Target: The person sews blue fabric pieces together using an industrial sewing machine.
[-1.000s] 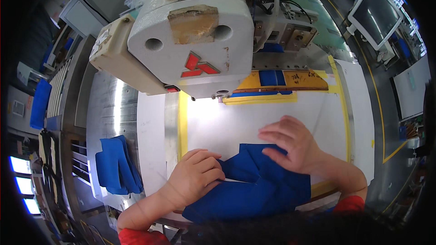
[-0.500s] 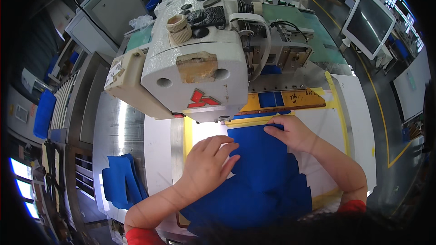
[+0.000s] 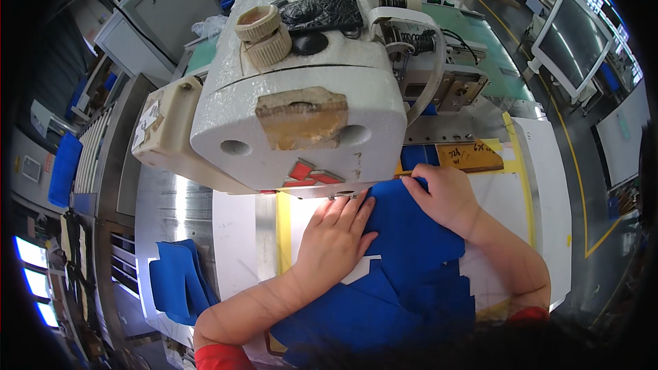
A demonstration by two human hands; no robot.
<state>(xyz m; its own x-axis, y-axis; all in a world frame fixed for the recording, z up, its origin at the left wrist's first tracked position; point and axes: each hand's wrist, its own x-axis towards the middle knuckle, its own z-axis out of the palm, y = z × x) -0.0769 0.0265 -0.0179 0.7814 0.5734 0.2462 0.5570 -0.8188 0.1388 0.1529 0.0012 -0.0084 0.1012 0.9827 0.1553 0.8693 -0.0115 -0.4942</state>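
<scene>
A flat blue fabric piece [image 3: 415, 229] lies in front of the white sewing machine head [image 3: 295, 106]. My right hand [image 3: 447, 200] grips its far edge between thumb and fingers; the fingertips are partly hidden. Along the piece's left edge rests my left hand [image 3: 332, 247], fingers stretched forward and the thumb on the fabric. The tips of that hand reach beneath the front of the machine head. Nearer to me, several more blue pieces [image 3: 370, 322] overlap in a loose heap. The needle area is hidden behind the machine head.
A small stack of blue pieces [image 3: 179, 281] sits on the metal table at left. Beyond my right hand is a yellowish plate [image 3: 473, 156] with handwriting. Yellow tape [image 3: 519, 171] runs along the white work surface. A monitor [image 3: 572, 41] stands at far right.
My left hand has moved forward and flattened beside the blue piece. The piece now lies farther forward, under my right hand's grip. The machine head looks larger in view.
</scene>
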